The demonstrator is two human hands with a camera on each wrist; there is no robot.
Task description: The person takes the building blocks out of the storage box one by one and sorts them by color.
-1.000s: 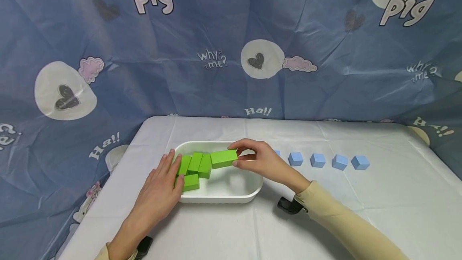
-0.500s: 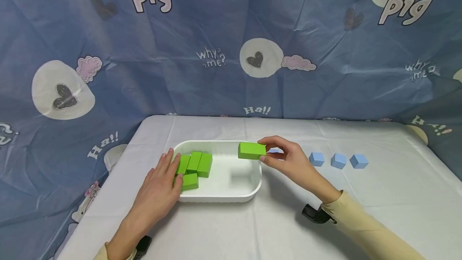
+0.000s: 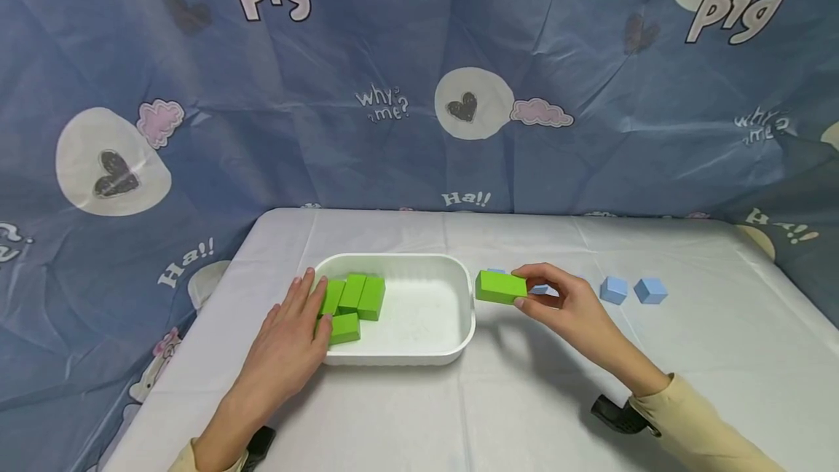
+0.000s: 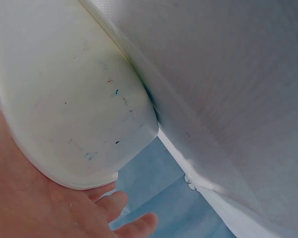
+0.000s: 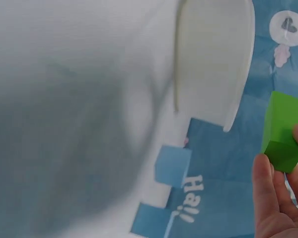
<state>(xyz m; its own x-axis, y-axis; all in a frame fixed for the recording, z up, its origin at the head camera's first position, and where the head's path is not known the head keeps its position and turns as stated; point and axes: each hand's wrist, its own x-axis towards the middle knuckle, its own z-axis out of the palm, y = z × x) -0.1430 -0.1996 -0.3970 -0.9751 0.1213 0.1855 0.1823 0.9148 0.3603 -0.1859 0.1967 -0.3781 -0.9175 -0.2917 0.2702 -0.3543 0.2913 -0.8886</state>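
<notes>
My right hand (image 3: 577, 308) pinches a green block (image 3: 501, 288) by its right end, just past the right rim of a white tray (image 3: 419, 360). The right wrist view also shows the green block (image 5: 283, 124) between thumb and fingers, raised above the table. Fingers fairly straight, my left hand (image 3: 288, 341) lies over the tray's left end. In the left wrist view the left hand (image 4: 54, 203) touches the tray's outer wall (image 4: 79, 99). Several green blocks (image 3: 354, 297) sit in the tray's left part, some partly covered by the left hand.
Blue cubes stand on the white table to the right: one cube (image 3: 614, 290), another cube (image 3: 651, 290), and others partly hidden behind the held block and right hand. A printed blue cloth (image 3: 393, 159) hangs behind the table.
The right hand has carried the green block rightward, from above the tray to beyond its right rim. The left hand has stayed at the tray's left end.
</notes>
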